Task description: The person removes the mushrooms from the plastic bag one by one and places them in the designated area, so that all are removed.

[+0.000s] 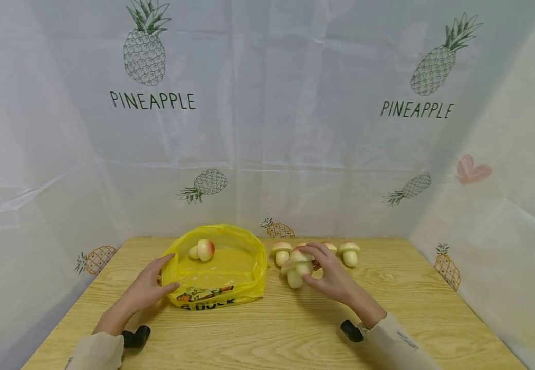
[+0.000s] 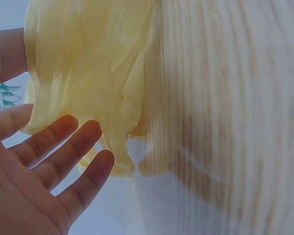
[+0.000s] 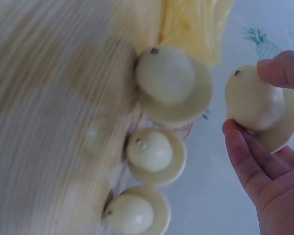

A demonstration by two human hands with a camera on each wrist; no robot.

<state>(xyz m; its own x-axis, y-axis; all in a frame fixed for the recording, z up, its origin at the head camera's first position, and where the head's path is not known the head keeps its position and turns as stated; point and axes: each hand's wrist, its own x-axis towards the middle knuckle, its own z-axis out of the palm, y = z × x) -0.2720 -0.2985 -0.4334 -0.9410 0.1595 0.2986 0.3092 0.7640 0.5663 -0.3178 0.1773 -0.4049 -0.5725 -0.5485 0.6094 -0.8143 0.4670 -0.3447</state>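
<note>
A yellow plastic bag (image 1: 249, 295) stands with its mouth spread wide on the table, one toy mushroom (image 1: 205, 250) with a reddish cap inside it. At the bag's left rim, my left hand (image 1: 145, 288) has thumb and index finger spread apart over the edge. The left wrist view shows its other fingers (image 2: 68, 152) extended outside the yellow film. My right hand (image 1: 334, 277) pinches a cream toy mushroom (image 3: 255, 100) between thumb and fingertips, just right of the bag. Another mushroom (image 1: 293, 278) is partly hidden by the held one in the head view.
Several more mushrooms stand along the back of the wooden table (image 1: 295, 334), including one at the right end (image 1: 349, 254). A pineapple-printed sheet (image 1: 290, 139) hangs behind the table and at both sides. Black devices (image 1: 136, 337) sit at both wrists.
</note>
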